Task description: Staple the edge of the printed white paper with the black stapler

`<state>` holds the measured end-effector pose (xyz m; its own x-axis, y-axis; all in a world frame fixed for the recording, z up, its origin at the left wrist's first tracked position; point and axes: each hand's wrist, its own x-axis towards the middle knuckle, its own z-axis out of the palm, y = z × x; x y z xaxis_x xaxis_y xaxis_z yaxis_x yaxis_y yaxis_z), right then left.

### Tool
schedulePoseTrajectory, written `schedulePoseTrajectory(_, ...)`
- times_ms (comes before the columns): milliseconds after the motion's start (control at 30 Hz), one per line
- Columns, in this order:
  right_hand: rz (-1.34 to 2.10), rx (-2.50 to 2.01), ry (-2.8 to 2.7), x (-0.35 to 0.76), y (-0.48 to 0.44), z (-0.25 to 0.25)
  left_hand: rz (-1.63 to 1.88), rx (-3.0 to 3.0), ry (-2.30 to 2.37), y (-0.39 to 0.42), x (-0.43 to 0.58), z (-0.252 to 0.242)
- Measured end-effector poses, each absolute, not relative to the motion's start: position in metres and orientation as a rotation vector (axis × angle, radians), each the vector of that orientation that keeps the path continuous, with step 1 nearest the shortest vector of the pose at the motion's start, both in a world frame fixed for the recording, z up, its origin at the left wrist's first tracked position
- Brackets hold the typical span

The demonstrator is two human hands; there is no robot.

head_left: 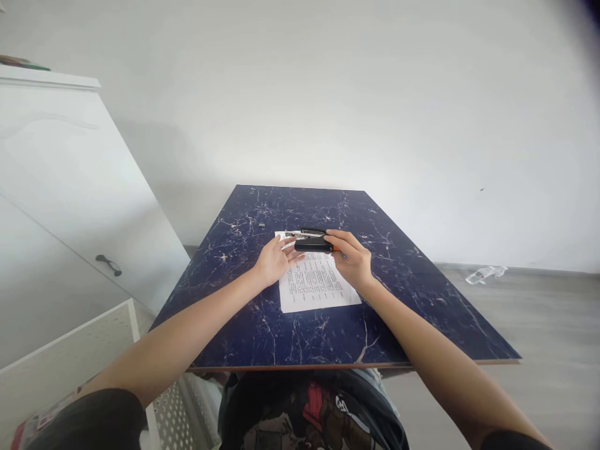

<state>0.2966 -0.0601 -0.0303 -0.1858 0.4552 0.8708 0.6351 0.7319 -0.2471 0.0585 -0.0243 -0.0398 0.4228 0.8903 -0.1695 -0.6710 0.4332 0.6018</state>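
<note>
A black stapler [313, 247] is held sideways above the printed sheets, its upper arm lifted apart from the base and a metal part showing between. My right hand [352, 257] grips its right end, where a bit of orange shows. At the stapler's left end is my left hand [274, 259], palm partly up and fingers stretched out; whether the fingertips touch the stapler I cannot tell. Beneath both hands lie white printed sheets [319, 290], their upper part partly covered by the hands and stapler. A small grey piece [261, 225] rests on the table to the left.
The dark blue marble-patterned table [300, 344] reaches back to a white wall. On the left stand a white cabinet [70, 187] with a dark handle and a white perforated basket [171, 409]. A clear plastic item [486, 274] lies on the floor at right.
</note>
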Motion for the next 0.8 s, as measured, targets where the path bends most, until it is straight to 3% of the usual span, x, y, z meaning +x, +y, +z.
schedulePoseTrajectory(367,-0.519,-0.710,-2.177,0.307,-0.064,-0.038,1.048,0.452,0.473,-0.020,0.058,-0.037)
schedulePoseTrajectory(800,-0.265,-0.865,-1.771,0.301,-0.061,-0.028,1.173,0.652,0.547,-0.020,0.061,-0.044)
